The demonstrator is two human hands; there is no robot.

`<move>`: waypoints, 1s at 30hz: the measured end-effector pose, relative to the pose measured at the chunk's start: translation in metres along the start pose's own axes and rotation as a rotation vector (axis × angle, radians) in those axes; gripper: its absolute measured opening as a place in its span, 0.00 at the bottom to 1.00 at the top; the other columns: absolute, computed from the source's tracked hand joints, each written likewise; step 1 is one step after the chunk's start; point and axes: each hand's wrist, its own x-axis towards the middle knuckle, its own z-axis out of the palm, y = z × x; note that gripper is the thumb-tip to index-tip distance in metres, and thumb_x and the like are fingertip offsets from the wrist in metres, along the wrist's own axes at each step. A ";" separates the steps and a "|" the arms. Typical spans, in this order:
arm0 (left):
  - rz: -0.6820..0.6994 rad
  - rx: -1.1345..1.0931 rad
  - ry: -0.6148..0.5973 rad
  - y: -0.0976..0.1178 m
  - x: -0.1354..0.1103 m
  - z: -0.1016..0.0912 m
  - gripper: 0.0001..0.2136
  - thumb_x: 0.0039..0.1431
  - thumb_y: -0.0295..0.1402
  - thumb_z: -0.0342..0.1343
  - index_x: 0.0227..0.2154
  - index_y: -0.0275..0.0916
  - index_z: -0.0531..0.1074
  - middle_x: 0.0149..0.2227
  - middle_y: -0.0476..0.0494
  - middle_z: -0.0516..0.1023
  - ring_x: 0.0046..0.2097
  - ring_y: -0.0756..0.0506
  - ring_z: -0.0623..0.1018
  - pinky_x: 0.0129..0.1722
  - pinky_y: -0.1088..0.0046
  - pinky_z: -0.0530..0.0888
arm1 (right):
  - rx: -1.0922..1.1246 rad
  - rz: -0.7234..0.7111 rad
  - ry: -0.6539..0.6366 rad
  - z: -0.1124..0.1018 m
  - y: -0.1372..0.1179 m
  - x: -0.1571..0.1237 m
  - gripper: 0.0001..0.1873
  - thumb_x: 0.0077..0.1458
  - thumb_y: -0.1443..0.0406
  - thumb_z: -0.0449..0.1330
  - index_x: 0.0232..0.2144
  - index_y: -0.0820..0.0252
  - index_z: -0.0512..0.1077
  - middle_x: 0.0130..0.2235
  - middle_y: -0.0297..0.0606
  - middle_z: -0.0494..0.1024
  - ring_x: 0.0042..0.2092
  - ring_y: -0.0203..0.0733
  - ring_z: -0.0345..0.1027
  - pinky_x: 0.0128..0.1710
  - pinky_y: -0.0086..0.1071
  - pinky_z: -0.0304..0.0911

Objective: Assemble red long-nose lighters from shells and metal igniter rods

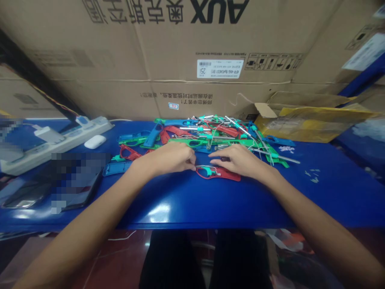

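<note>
A red plastic handle piece point(224, 174) with a teal insert and a thin wire spring lies on the blue table point(186, 200) in front of me. My left hand point(171, 157) is curled, its fingertips pinching at the wire end on the piece's left side. My right hand point(237, 159) lies palm down over the piece's right part, fingers bent and pressing on it. Just behind both hands sits a heap of red, green and blue plastic handle pieces point(210, 134) mixed with metal rods and wire springs.
A white power strip point(57, 140) with a charger, a white earbud case point(95, 141) and a dark phone point(54, 188) lie at the left. Large cardboard boxes point(192, 60) wall the back. A yellow bag point(313, 122) lies at the right. Small white bits point(313, 176) dot the right side.
</note>
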 end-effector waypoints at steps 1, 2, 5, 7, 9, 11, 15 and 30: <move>0.001 0.007 0.002 0.001 0.000 0.000 0.05 0.63 0.33 0.61 0.34 0.43 0.82 0.36 0.47 0.84 0.38 0.46 0.81 0.34 0.71 0.67 | -0.004 0.006 -0.054 -0.001 0.002 0.000 0.16 0.65 0.58 0.60 0.49 0.54 0.82 0.38 0.41 0.86 0.33 0.42 0.77 0.36 0.35 0.63; 0.003 0.013 0.005 0.001 0.000 -0.001 0.06 0.63 0.33 0.61 0.33 0.43 0.82 0.36 0.47 0.84 0.37 0.46 0.80 0.34 0.71 0.67 | 0.005 0.009 -0.102 -0.001 0.005 0.000 0.16 0.66 0.58 0.59 0.49 0.54 0.82 0.37 0.40 0.86 0.32 0.42 0.76 0.35 0.35 0.62; 0.010 0.014 0.022 0.002 0.000 -0.002 0.06 0.63 0.33 0.61 0.32 0.42 0.82 0.34 0.47 0.84 0.36 0.47 0.80 0.34 0.71 0.67 | 0.069 0.013 -0.177 0.000 0.008 0.000 0.15 0.66 0.60 0.58 0.49 0.53 0.82 0.35 0.38 0.86 0.30 0.39 0.75 0.33 0.33 0.60; 0.003 0.003 0.033 0.000 0.000 -0.002 0.06 0.63 0.34 0.61 0.32 0.43 0.83 0.34 0.48 0.84 0.35 0.47 0.80 0.33 0.71 0.67 | 0.108 0.003 -0.180 0.002 0.008 0.001 0.15 0.65 0.61 0.58 0.48 0.52 0.82 0.36 0.36 0.86 0.30 0.37 0.74 0.33 0.32 0.60; 0.004 -0.011 0.031 -0.002 0.000 -0.003 0.06 0.62 0.34 0.62 0.32 0.43 0.83 0.34 0.49 0.84 0.34 0.48 0.80 0.32 0.72 0.66 | 0.105 -0.009 -0.159 0.004 0.007 0.002 0.14 0.65 0.62 0.57 0.45 0.53 0.82 0.36 0.36 0.86 0.31 0.37 0.73 0.34 0.32 0.60; 0.014 -0.029 0.027 -0.005 0.000 -0.002 0.05 0.62 0.35 0.63 0.32 0.44 0.83 0.34 0.50 0.84 0.34 0.48 0.80 0.32 0.73 0.66 | 0.060 0.002 -0.128 0.006 0.007 0.002 0.14 0.66 0.61 0.56 0.44 0.54 0.82 0.33 0.36 0.84 0.30 0.37 0.72 0.35 0.33 0.59; 0.067 -0.071 0.074 -0.004 0.000 0.007 0.06 0.65 0.37 0.61 0.35 0.44 0.83 0.37 0.48 0.85 0.38 0.47 0.82 0.35 0.72 0.68 | 0.017 0.033 -0.048 0.010 0.004 0.003 0.13 0.64 0.62 0.57 0.43 0.58 0.80 0.28 0.34 0.79 0.29 0.38 0.69 0.33 0.32 0.56; 0.120 -0.031 0.116 0.014 0.005 0.026 0.09 0.69 0.34 0.52 0.41 0.40 0.78 0.44 0.43 0.81 0.41 0.46 0.80 0.36 0.69 0.71 | -0.026 0.107 0.136 0.022 0.003 0.004 0.11 0.65 0.60 0.55 0.43 0.56 0.76 0.26 0.32 0.77 0.28 0.38 0.68 0.30 0.30 0.52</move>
